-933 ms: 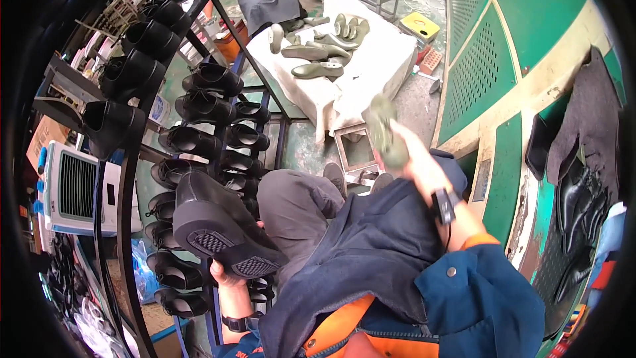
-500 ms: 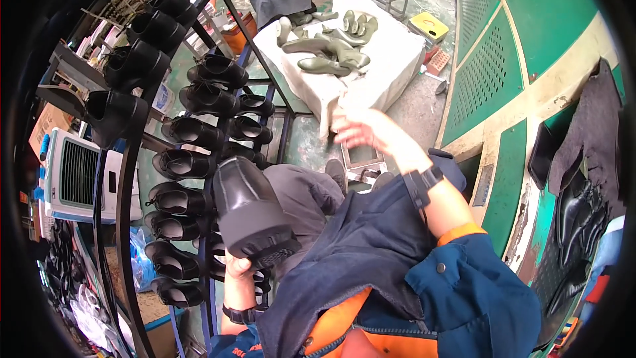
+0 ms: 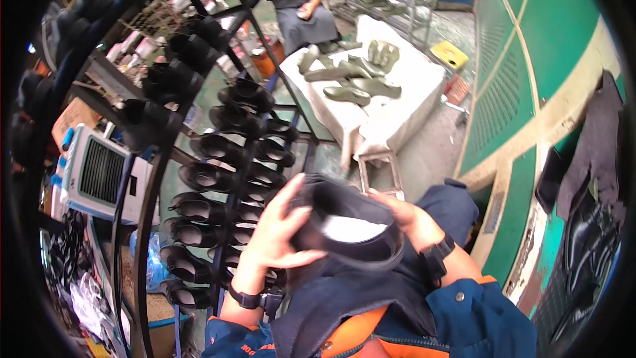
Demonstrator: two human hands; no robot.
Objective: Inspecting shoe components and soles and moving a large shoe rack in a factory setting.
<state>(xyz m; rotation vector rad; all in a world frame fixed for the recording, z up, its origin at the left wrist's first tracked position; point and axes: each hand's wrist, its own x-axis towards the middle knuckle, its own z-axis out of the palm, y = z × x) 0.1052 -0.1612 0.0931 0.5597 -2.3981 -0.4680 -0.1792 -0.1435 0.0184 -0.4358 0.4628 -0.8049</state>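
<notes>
A black leather shoe (image 3: 391, 242), slightly blurred, is held in front of my body, its opening facing up and a pale insole showing inside. My left hand (image 3: 275, 235) is against the shoe's left side, fingers apart and curved around it. On the other side, my right hand (image 3: 404, 215) grips the shoe's far right edge, its fingertips partly hidden behind the upper. Close to my left forearm is a dark metal rack (image 3: 147, 225) with rows of similar black shoes (image 3: 205, 177).
Beyond my hands, a white-covered table (image 3: 414, 109) bears several olive-green shoe lasts (image 3: 348, 95). Another person (image 3: 298, 3) sits behind it. A metal-framed stool (image 3: 381, 171) stands before the table. Green panels (image 3: 513, 189) line the right side; a white air cooler (image 3: 99, 172) is at left.
The shoe has moved right and turned from sole and heel showing to opening up. My right hand has come back from near the table and taken hold of it. The view has shifted.
</notes>
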